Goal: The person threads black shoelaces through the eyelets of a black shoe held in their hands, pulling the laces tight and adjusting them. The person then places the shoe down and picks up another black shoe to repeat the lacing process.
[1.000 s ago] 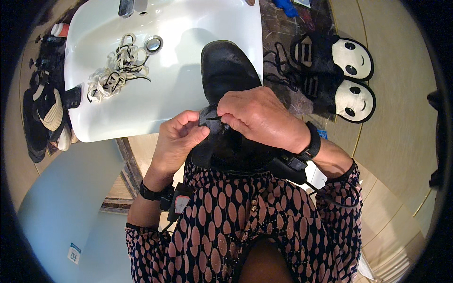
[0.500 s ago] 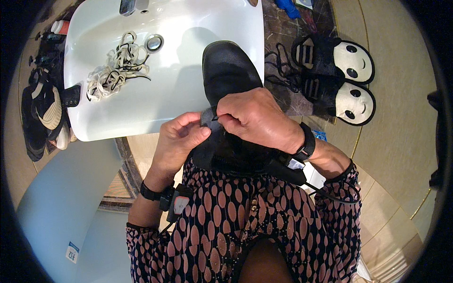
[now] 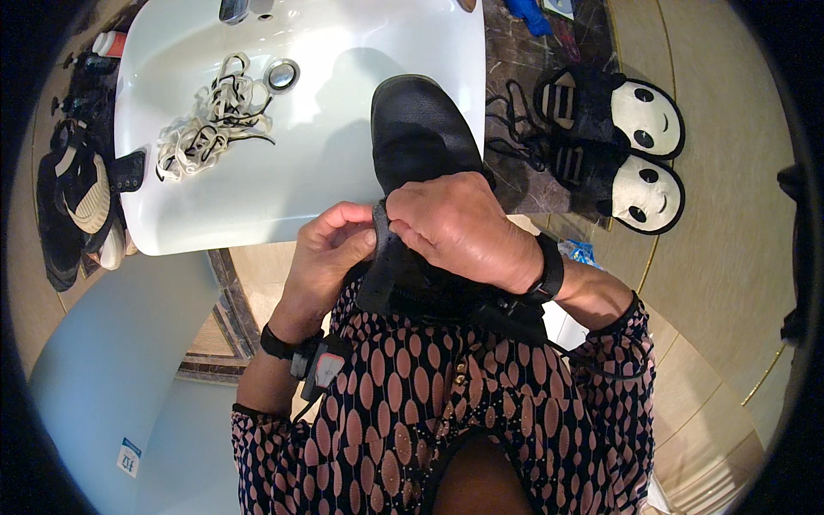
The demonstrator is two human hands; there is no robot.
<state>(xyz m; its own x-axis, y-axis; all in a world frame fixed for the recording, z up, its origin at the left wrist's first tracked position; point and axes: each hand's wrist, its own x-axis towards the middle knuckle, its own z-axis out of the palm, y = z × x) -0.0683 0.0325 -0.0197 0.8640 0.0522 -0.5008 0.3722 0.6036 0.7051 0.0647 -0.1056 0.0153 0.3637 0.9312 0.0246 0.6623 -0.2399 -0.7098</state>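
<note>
Grey-black leather flap [image 3: 378, 287] turns edge-on between two hands

Compared with the frame half a second ago, its broad face has swung out of view, along with the thin dark strip that crossed it, and the right hand [image 3: 463, 227] has edged left. The flap belongs to a black leather shoe [image 3: 421, 129] at the centre of the frame, its toe over a glossy white ceramic basin [image 3: 283, 193], its rear end by a black, pink-spotted garment [image 3: 403, 403].

At centre left, the left hand [image 3: 330, 245] pinches the flap between thumb and fingers. The right hand is clenched and seems to pinch the flap's right edge, though its fingertips are hidden.

A hard pull could jerk the flap loose, I judge, since only fingertips hold it. If both pinches slip, the shoe could tip toward the tangled white-and-black laces [image 3: 193, 150], upper left.
</note>
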